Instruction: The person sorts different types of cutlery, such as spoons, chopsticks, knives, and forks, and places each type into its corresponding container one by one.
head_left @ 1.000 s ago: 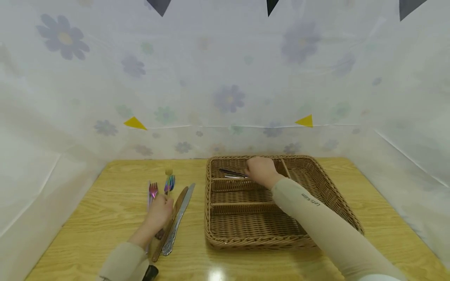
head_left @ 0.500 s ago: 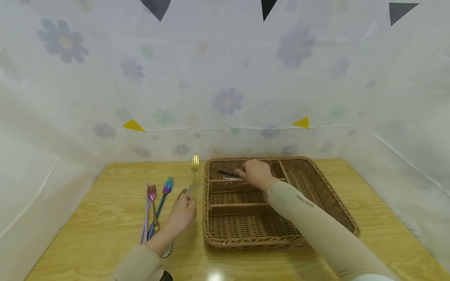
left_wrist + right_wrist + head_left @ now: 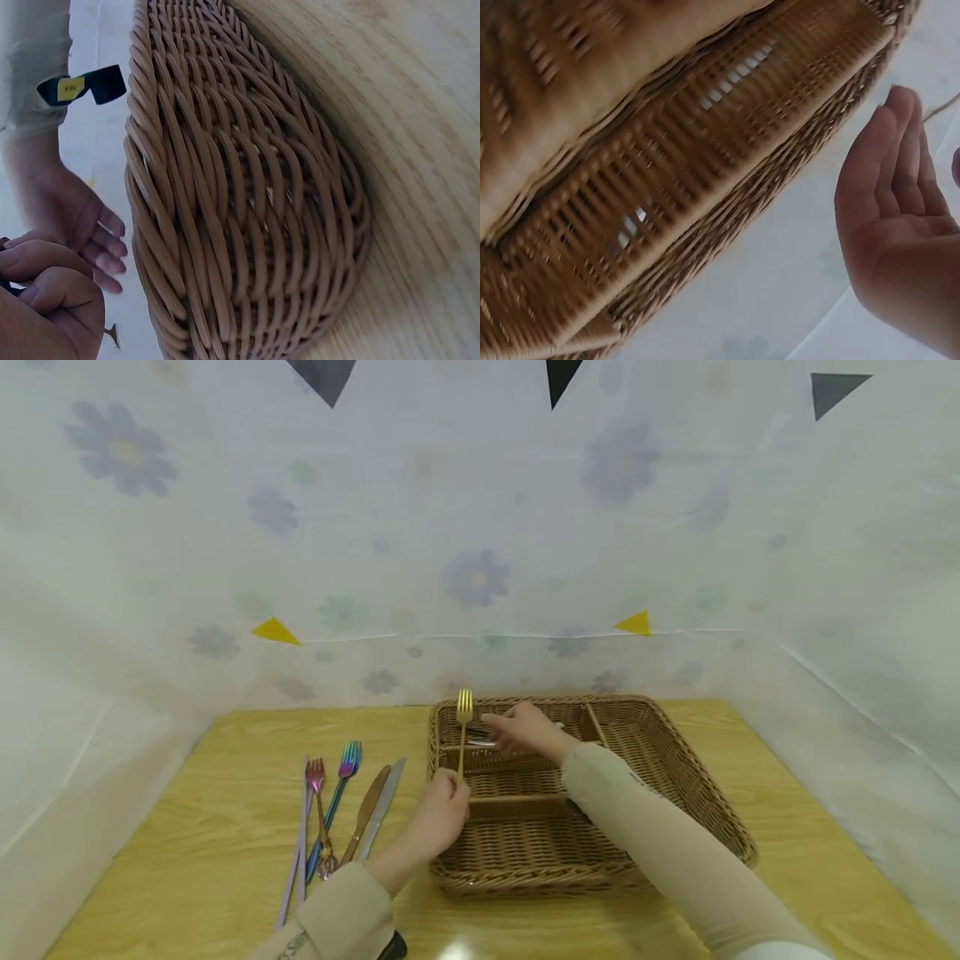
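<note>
My left hand (image 3: 438,814) pinches a gold fork (image 3: 463,727) by its handle, tines up, over the left side of the wicker basket (image 3: 555,878). In the left wrist view the fingers (image 3: 64,289) curl tightly, and most of the fork is out of sight. Over the basket's back compartment, my right hand (image 3: 528,728) reaches toward the fork with nothing held. Its fingers (image 3: 907,142) are straight and slightly bent at the tips in the right wrist view. Below it, dark and silver cutlery handles (image 3: 480,739) lie in that compartment, partly covered by the hand.
Left of the basket on the wooden table (image 3: 187,827) lie a pink fork (image 3: 315,777), rainbow forks (image 3: 348,760), lilac cutlery handles (image 3: 294,868), a brown-gold knife (image 3: 367,810) and a silver knife (image 3: 386,797). Wicker dividers (image 3: 510,806) split the basket. A flowered curtain (image 3: 480,635) hangs behind.
My left hand has lifted the gold fork from the cutlery group and carried it right to the basket. My right hand has loosened its fingers and extended them toward the fork.
</note>
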